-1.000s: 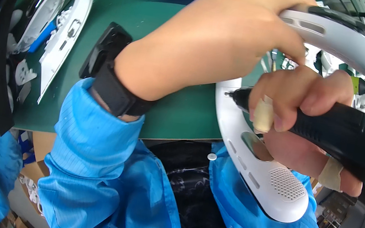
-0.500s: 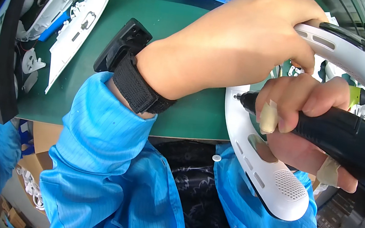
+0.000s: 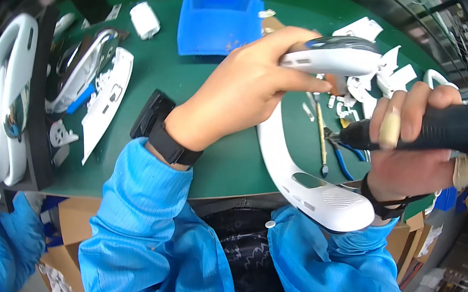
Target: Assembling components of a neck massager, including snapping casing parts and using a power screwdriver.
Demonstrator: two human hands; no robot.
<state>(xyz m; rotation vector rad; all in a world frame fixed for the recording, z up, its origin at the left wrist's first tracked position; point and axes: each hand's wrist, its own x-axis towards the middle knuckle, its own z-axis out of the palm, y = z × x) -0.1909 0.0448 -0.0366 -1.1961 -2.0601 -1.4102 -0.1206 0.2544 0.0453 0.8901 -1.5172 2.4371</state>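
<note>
White plastic, curved like a neckband, is what I have in my left hand [image 3: 242, 95]: the white curved housing [image 3: 299, 163] arcs from my fingers down toward my lap, its perforated wide end hanging just past the near edge of the green table [image 3: 193, 96]. My left fingers are wrapped shut around its upper end, thumb along the underside, so the piece is lifted clear of the tabletop. My right hand [image 3: 412, 151] is closed tight around the black electric screwdriver [image 3: 434, 133], index finger taped, the tool lying almost level with its tip pointing left toward the inner side of the housing, close to it; I cannot tell whether the tip touches.

Beneath the tool, on the mat, lie a slim hand screwdriver [image 3: 321, 142] and blue-handled pliers [image 3: 343, 158], with small white plastic parts [image 3: 376, 71] scattered behind them. A blue bin [image 3: 218, 19] sits at the far side, well apart from my hands. To my left a black block [image 3: 152, 114] rests just beside my wrist, and further left more white shells [image 3: 105, 100] crowd the table's edge. Bare green mat lies between the block and the housing.
</note>
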